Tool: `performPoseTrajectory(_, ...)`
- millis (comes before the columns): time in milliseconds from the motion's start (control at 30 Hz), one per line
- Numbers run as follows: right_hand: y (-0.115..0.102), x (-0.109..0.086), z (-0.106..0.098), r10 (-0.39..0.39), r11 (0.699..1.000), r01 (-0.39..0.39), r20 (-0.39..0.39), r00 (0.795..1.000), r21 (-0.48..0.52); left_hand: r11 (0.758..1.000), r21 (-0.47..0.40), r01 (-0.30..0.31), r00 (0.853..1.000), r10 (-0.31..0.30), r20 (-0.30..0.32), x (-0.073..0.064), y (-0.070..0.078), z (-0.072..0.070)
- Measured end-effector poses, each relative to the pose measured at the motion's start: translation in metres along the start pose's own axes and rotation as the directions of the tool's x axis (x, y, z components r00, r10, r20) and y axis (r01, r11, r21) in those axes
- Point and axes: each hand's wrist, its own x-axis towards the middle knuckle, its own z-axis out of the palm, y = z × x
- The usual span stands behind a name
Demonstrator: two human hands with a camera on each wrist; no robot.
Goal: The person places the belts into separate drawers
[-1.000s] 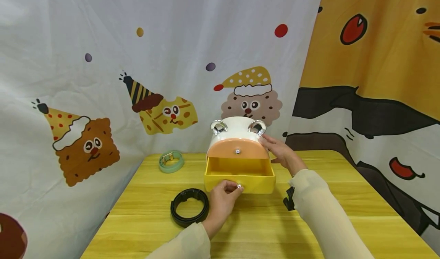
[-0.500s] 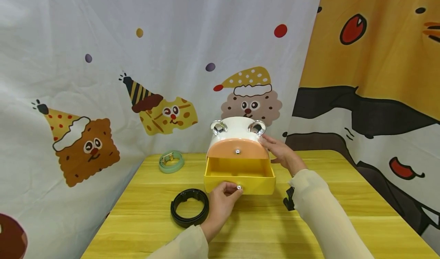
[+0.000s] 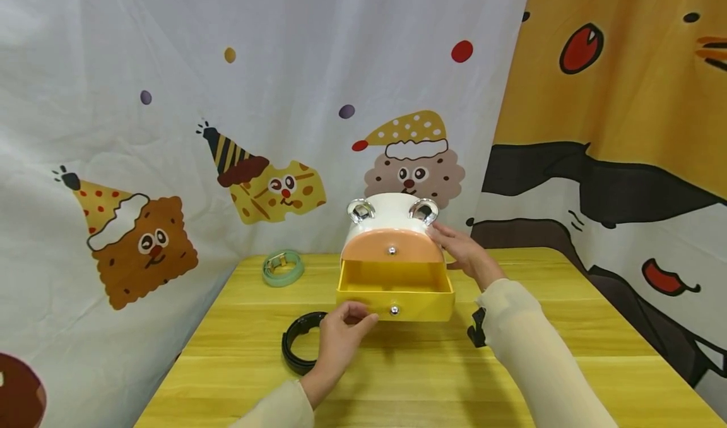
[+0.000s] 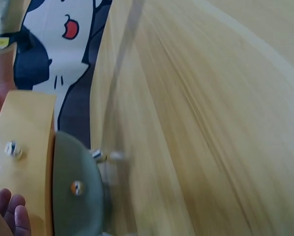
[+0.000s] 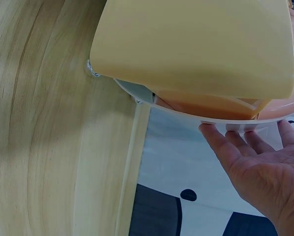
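Observation:
A small white drawer box (image 3: 392,210) with two silver ring-like eyes stands on the table. Its peach upper front (image 3: 369,246) carries a silver knob. Below that, the yellow drawer (image 3: 423,309) is pulled out, its inside bare. Just left of the drawer's knob (image 3: 394,310) is my left hand (image 3: 339,339), fingers loosely bent and holding nothing. My right hand (image 3: 467,253) rests its extended fingers against the box's right side; the right wrist view shows the fingertips (image 5: 209,129) at the white shell's edge. A grey-green rounded front (image 4: 78,189) with its own knob shows in the left wrist view.
A coiled black belt (image 3: 293,346) lies left of the box, partly behind my left hand. Farther back is a coiled green belt (image 3: 283,276) with a gold buckle. A printed cloth (image 3: 284,49) hangs behind the wooden table (image 3: 227,377).
My left hand has let go of the yellow drawer's knob and moved left, now overlapping the black belt. The drawer came out very slightly. My right hand stays against the box.

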Motion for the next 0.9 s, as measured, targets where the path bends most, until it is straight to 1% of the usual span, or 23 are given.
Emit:
performPoseTrajectory(100,0.000,0.000,0.000,0.001,1.000,-0.001,-0.001,1.000,-0.001,1.000,-0.002,0.004,1.000,-0.003,0.007,0.002,0.000,-0.016)
performPoseTrajectory(200,0.000,0.000,0.000,0.004,1.000,-0.004,-0.001,1.000,-0.002,1.000,0.007,0.019,0.999,-0.019,0.026,0.004,0.000,-0.032)
performPoseTrajectory(367,-0.002,-0.001,0.000,0.012,1.000,-0.012,-0.002,1.000,-0.002,0.995,0.079,0.054,0.995,-0.060,0.076,0.008,-0.003,-0.059)
performPoseTrajectory(467,-0.002,-0.002,0.001,0.012,1.000,-0.012,-0.002,1.000,0.000,0.992,0.108,0.063,0.993,-0.073,0.089,0.012,-0.005,-0.077)
performPoseTrajectory(533,-0.002,-0.001,0.001,0.015,1.000,-0.015,-0.006,1.000,0.004,0.991,0.114,0.070,0.993,-0.081,0.092,0.015,-0.008,-0.089)
performPoseTrajectory(700,-0.001,-0.001,0.001,0.019,1.000,-0.019,-0.011,1.000,0.018,0.980,0.187,0.074,0.990,-0.094,0.105,0.021,-0.018,-0.119)
performPoseTrajectory(767,-0.001,-0.001,0.000,0.018,1.000,-0.018,-0.010,1.000,0.019,0.973,0.219,0.073,0.988,-0.100,0.115,0.022,-0.024,-0.129)
performPoseTrajectory(900,-0.001,-0.001,0.000,0.022,1.000,-0.022,-0.014,1.000,0.022,0.963,0.256,0.089,0.983,-0.127,0.134,0.024,-0.034,-0.148)
